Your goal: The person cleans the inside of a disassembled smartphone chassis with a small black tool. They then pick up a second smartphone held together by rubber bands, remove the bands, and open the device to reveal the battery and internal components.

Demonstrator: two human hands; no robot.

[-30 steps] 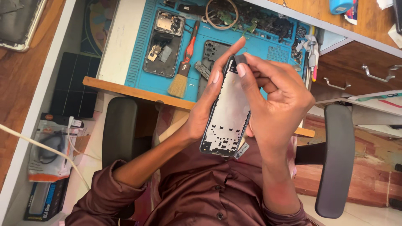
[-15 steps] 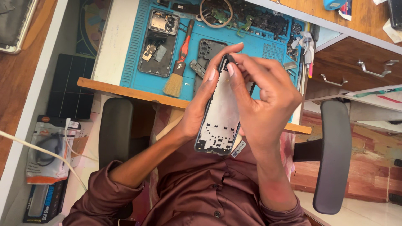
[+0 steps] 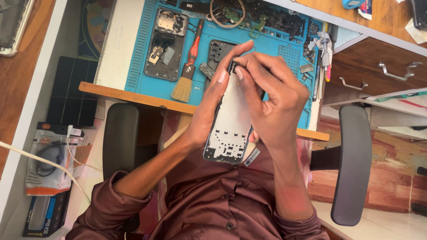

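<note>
L hand (image 3: 209,111) cradles opened grey phone frame w/ silver inner plate (image 3: 229,133); R hand (image 3: 271,102) pinches its top edge, above blue silicone repair mat (image 3: 138,66) w/ orange-handled brush (image 3: 186,71).

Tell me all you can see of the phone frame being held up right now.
The phone frame is a long, thin rectangular panel with a dark rim and a pale, metallic-looking inner face dotted with small cut-outs and holes. It is held upright above the lap, in front of the blue work mat, inner face toward the camera. The left hand grips its left edge; the right hand covers its right side, fingers pinching at its top edge. A small label tab sticks out near the bottom corner.
</note>
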